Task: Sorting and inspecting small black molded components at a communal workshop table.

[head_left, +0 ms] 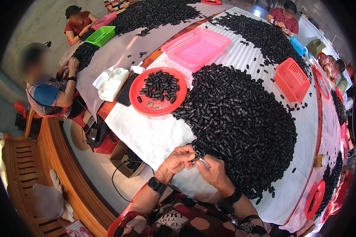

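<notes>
My left hand (178, 160) pinches a small black cylindrical piece (195, 159) between thumb and fingers, just past the near edge of a heap of the same kind. My right hand (216, 172) is closed close against that piece, thumb and fingertips together. A tiny pale bit shows at its fingertips, too small to name. Beside both hands spreads the large heap of small black cylindrical pieces (241, 122) on a white cloth (146, 132). Beyond my left hand, a round red plate (136, 103) holds a smaller lot of these pieces.
A pink basket (195, 45) stands beyond the heap, a red basket (292, 80) to its right. Left of the plate lie a white plastic bag (110, 82) and a dark phone (125, 93). Other people sit around with more black heaps. A wooden bench (25, 173) stands left.
</notes>
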Demonstrator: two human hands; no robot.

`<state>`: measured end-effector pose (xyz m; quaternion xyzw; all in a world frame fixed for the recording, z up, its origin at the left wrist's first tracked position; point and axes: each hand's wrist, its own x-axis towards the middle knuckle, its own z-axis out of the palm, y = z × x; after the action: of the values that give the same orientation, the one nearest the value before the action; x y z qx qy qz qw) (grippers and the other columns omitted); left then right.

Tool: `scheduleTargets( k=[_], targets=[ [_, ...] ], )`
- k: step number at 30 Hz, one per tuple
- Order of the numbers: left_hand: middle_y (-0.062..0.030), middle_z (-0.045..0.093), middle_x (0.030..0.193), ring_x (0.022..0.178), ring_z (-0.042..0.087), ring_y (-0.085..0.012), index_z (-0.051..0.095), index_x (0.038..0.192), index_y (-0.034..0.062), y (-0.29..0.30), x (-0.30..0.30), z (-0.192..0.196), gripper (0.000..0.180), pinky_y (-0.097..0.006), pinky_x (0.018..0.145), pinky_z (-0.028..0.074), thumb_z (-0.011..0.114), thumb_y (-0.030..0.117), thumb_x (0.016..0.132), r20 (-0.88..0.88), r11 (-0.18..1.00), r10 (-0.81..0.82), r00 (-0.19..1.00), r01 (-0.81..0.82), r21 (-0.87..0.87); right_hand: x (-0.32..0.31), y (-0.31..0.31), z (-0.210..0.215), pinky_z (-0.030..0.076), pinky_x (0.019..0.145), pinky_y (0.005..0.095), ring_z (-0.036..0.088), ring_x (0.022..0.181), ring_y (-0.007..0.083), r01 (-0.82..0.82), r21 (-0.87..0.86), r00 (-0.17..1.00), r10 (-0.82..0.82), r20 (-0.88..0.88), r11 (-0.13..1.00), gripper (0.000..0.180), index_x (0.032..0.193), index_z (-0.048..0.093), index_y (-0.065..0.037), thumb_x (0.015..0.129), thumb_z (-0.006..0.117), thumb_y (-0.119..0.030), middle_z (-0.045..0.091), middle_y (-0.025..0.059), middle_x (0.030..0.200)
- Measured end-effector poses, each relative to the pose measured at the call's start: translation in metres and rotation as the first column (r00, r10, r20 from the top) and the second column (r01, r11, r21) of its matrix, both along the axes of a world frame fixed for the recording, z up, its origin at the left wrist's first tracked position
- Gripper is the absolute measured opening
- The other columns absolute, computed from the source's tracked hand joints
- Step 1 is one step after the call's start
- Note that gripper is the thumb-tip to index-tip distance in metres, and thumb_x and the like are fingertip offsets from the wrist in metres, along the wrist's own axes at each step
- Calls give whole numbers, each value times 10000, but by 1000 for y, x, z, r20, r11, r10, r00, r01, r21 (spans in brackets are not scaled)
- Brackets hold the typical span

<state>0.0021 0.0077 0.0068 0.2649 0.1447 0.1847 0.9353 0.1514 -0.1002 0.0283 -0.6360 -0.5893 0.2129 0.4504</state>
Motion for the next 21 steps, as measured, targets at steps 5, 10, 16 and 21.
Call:
scheduleTargets(
  k=[5, 10, 16, 21],
  targets=[
    [-70, 597, 742, 563, 519, -82, 575, 857, 0, 0, 1, -2, 107, -226, 524, 406, 627, 93, 871, -31, 1000, 29, 999, -29, 4, 1, 1, 4, 443, 464, 379, 581, 530, 329, 5, 12, 999, -5, -45, 1000, 270, 699, 509, -17, 841, 638, -207, 544, 154, 600],
    [-116, 621, 776, 585, 523, -116, 579, 887, -35, 1, -1, -10, 148, -244, 541, 404, 637, 97, 854, -22, 999, 33, 999, -34, -24, 0, 1, 6, 441, 468, 379, 580, 537, 330, 34, -30, 998, -36, -50, 999, 263, 699, 508, -16, 836, 642, -195, 545, 162, 605],
    [-114, 619, 780, 603, 532, -130, 580, 890, -32, -1, -1, -10, 153, -256, 559, 411, 634, 108, 860, 3, 999, 17, 1000, -17, -38, 0, -1, 7, 439, 467, 385, 579, 545, 340, 10, -29, 1000, -11, -21, 1000, 259, 699, 508, -18, 839, 637, -195, 551, 165, 618],
    [-109, 612, 781, 616, 526, -134, 583, 912, -39, -5, -4, -8, 175, -259, 574, 414, 632, 122, 865, -27, 1000, 15, 1000, -15, -22, -3, -3, 5, 438, 467, 385, 578, 546, 339, 48, -17, 997, -49, -53, 999, 258, 702, 511, -21, 844, 633, -199, 552, 163, 620]
  ],
)
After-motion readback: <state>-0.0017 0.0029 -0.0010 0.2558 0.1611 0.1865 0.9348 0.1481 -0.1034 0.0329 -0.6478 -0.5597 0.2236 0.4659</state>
